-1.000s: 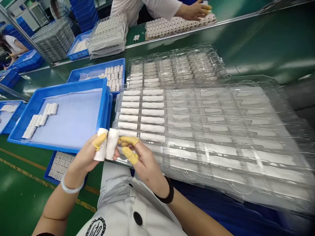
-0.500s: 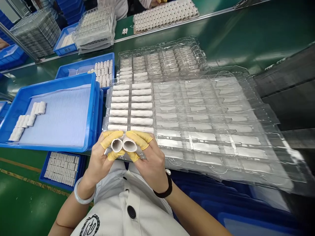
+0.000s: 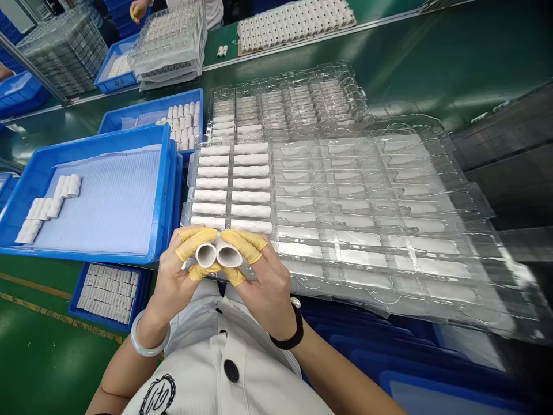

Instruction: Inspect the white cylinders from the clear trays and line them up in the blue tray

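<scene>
My left hand, in yellow finger cots, is closed around a white hollow tube. A second white tube is gripped by my right hand, also in yellow finger cots. Both tubes are held side by side with their open ends facing me, close together over the near edge of a clear plastic tray. Two columns at the left of this tray hold white tubes lying in their slots. The far ends of the held tubes are hidden by my fingers.
At left stands a blue bin with several white tubes on a lining sheet. Another clear tray with tubes lies behind. Below left is a blue crate of tubes. Across the bench, a co-worker's hand shows near stacked trays.
My hands and the two tubes stay nearly still, while the view shifts slightly. In the background, the co-worker's gloved hand has moved left, from beside the tube rows to near the stacked trays.
</scene>
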Motion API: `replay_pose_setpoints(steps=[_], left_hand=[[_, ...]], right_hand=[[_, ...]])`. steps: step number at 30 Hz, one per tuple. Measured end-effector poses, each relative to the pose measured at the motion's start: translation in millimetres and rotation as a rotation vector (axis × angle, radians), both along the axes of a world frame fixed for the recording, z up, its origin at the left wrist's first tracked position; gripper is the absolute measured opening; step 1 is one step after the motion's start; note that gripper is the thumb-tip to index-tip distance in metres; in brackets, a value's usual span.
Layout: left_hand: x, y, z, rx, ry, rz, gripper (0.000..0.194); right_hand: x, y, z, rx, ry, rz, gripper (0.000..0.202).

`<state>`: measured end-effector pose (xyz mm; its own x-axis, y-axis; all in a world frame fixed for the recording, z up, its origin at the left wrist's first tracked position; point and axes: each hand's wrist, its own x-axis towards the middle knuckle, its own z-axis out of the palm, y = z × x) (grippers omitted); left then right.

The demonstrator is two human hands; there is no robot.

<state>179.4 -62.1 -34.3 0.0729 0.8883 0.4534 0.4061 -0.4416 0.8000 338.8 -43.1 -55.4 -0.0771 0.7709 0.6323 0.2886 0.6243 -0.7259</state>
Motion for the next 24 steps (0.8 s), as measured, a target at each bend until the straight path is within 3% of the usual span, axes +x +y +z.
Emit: replay_pose_setpoints(steps=[24], left_hand=[[-5.2, -1.8, 5.2, -0.063, 0.072, 0.045, 0.040]], right_hand=[[-1.8, 0.2, 6.9, -0.015, -0.046, 0.008, 0.042]])
